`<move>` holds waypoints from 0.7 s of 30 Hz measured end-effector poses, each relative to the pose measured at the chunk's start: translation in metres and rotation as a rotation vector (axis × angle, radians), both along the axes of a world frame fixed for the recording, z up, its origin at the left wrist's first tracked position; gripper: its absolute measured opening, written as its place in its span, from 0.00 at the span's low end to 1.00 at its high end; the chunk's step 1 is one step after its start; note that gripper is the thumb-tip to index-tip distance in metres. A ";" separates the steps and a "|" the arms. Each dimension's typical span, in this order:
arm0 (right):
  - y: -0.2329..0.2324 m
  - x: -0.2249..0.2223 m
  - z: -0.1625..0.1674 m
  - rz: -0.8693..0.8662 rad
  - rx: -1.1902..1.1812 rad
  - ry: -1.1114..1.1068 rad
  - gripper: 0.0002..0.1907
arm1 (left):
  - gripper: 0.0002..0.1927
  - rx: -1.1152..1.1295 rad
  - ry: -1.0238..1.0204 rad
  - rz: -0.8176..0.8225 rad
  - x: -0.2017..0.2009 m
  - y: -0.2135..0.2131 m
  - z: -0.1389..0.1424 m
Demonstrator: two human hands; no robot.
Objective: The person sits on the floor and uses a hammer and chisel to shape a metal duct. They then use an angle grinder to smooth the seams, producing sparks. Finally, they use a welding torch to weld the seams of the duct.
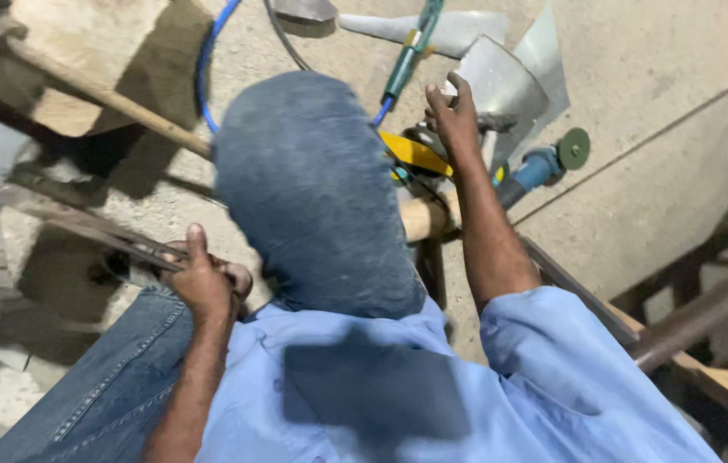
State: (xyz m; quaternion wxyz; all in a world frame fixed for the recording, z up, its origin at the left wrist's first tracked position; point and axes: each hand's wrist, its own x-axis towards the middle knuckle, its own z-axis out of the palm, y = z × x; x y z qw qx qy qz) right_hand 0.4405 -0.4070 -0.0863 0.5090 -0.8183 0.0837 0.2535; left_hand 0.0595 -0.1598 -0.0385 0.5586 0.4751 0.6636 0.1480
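Head view: right hand (452, 116), its grip wrapped on the bent grey sheet-metal piece (501, 86) beyond the raised blue-denim knee (317, 189); left hand (201, 279), left of the knee, clamps a long rusty bar (94, 227) running up-left.

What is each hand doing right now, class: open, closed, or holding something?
Left hand: closed around a thin metal bar.
Right hand: fingers partly spread, resting on a grey sheet-metal piece; a firm grip cannot be told.
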 end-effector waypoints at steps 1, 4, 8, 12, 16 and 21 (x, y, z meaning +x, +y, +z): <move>0.023 0.003 -0.002 -0.059 0.065 0.088 0.25 | 0.17 -0.004 0.071 -0.018 0.000 0.002 0.002; 0.085 0.005 0.001 -0.179 0.216 0.321 0.25 | 0.19 0.234 0.137 -0.036 0.001 0.005 0.009; 0.120 0.007 0.011 -0.208 0.314 0.434 0.24 | 0.21 0.260 0.133 -0.055 -0.001 0.010 0.017; 0.107 0.023 0.013 -0.350 0.481 0.423 0.24 | 0.21 0.169 0.224 -0.112 0.001 0.013 0.021; 0.098 0.038 0.032 -0.530 0.934 0.238 0.24 | 0.20 0.253 0.053 -0.063 0.005 0.012 0.021; 0.093 0.063 0.150 -0.417 0.858 -0.695 0.45 | 0.23 0.103 0.171 -0.085 0.004 0.009 0.018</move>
